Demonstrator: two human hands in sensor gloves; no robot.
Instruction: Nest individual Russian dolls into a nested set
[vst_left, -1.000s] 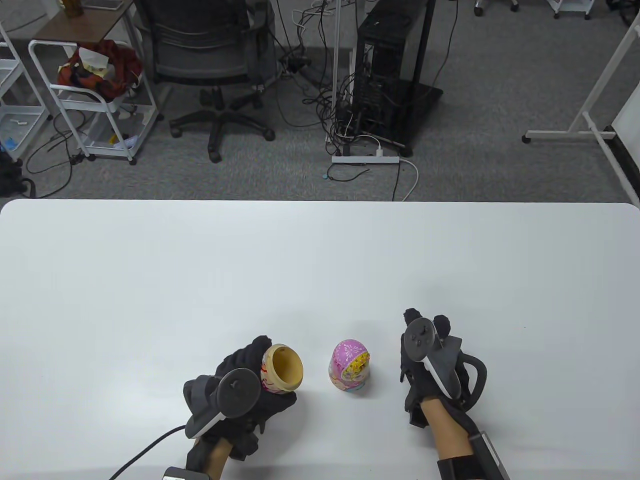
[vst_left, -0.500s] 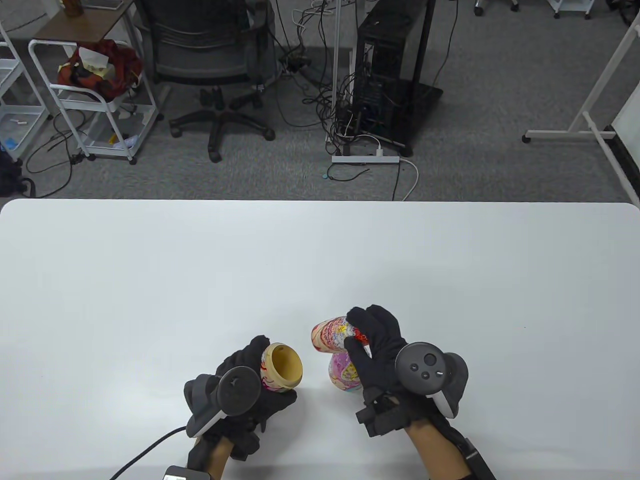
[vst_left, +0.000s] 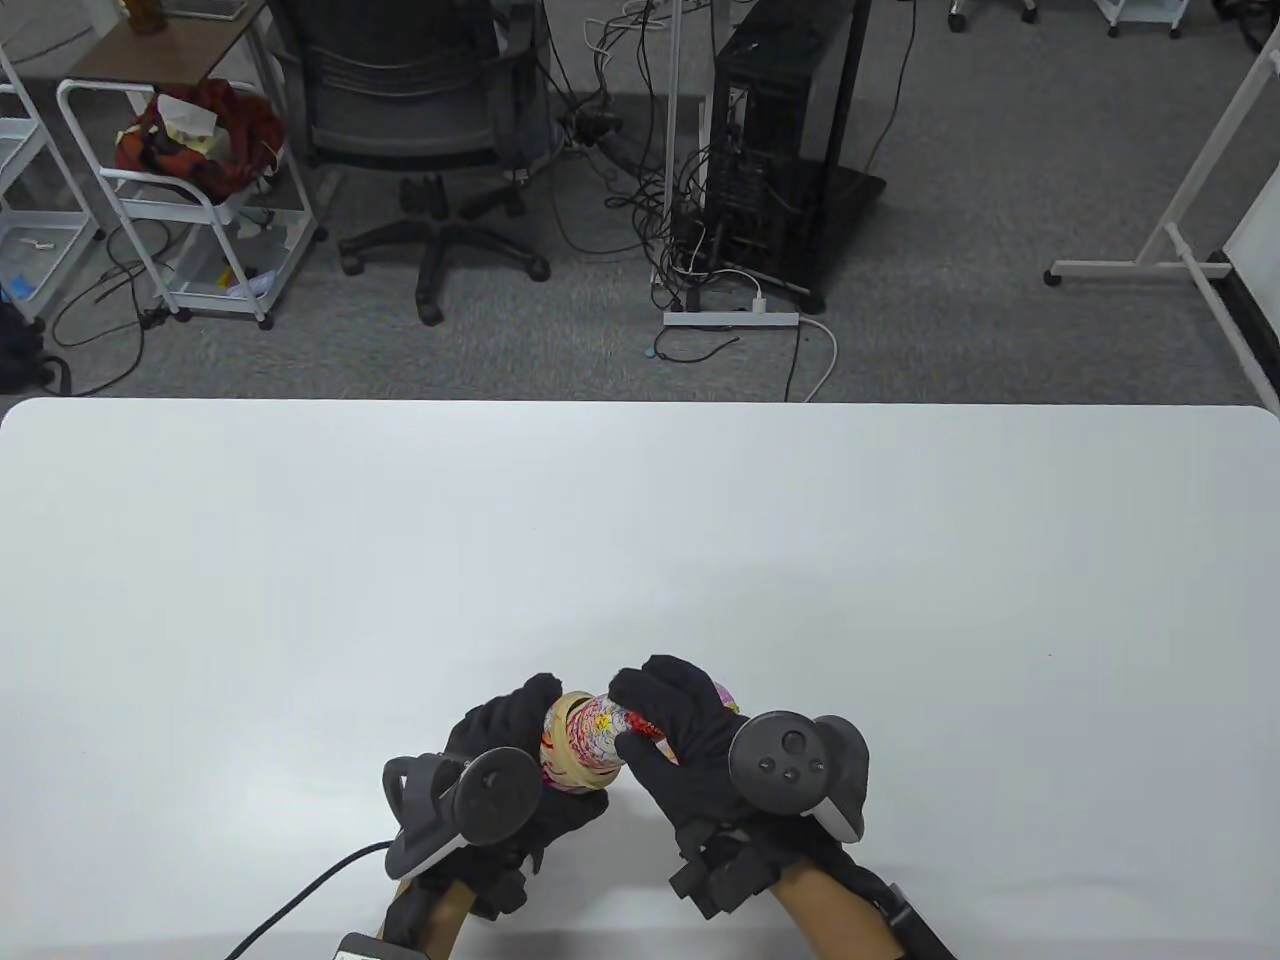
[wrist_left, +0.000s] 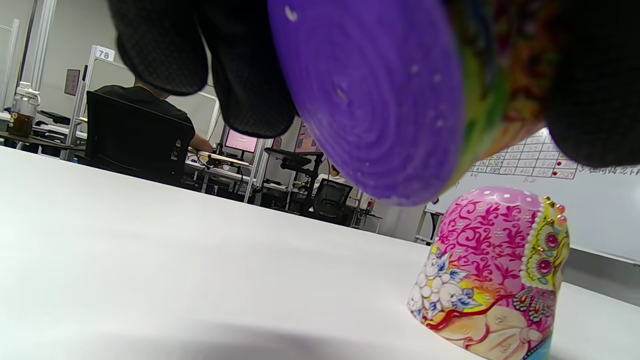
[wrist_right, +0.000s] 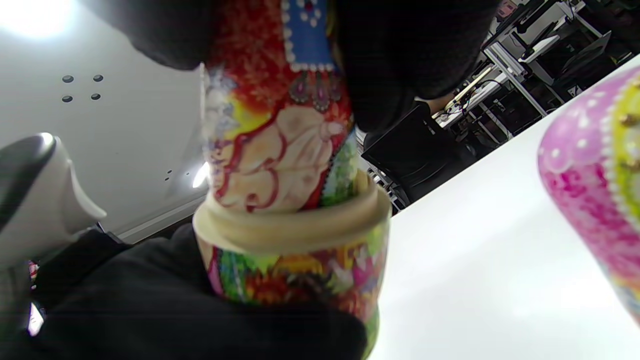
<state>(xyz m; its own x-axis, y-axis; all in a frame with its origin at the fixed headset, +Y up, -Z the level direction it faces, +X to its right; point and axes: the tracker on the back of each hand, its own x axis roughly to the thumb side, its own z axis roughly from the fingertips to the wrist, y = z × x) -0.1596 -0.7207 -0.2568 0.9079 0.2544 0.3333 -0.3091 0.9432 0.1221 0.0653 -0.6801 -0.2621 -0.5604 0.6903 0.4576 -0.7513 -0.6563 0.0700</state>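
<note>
A white counter (vst_left: 640, 560) with rounded far corners fills the lower half of the table view, and both gloved hands are seen together at about 6 o'clock on it, near its front edge. The left hand (vst_left: 500, 775) is wrapped around an open doll bottom half (vst_left: 563, 770), whose pale wooden rim is turned toward 2 o'clock and whose purple base (wrist_left: 370, 95) is seen from below in the left wrist view, lifted off the counter. The right hand (vst_left: 700, 745) is closed on a smaller red-patterned doll (vst_left: 600, 725), its lower end set into that wooden rim; in the right wrist view the smaller doll (wrist_right: 280, 125) is seen partly sunk into the lipped cup (wrist_right: 295, 240). A pink doll (wrist_left: 492, 270) is left standing upright on the counter just beside the hands at about 3 o'clock of them, largely hidden behind the right hand in the table view. Beyond the counter's far edge, grey carpet is seen, with an office chair (vst_left: 420, 130) at 11 o'clock, a black computer tower (vst_left: 775, 140) among tangled cables at 12 o'clock, a white power strip (vst_left: 730, 319) on the floor, a white wire cart (vst_left: 190, 200) at 10 o'clock and a white frame leg (vst_left: 1180, 240) at 2 o'clock.
</note>
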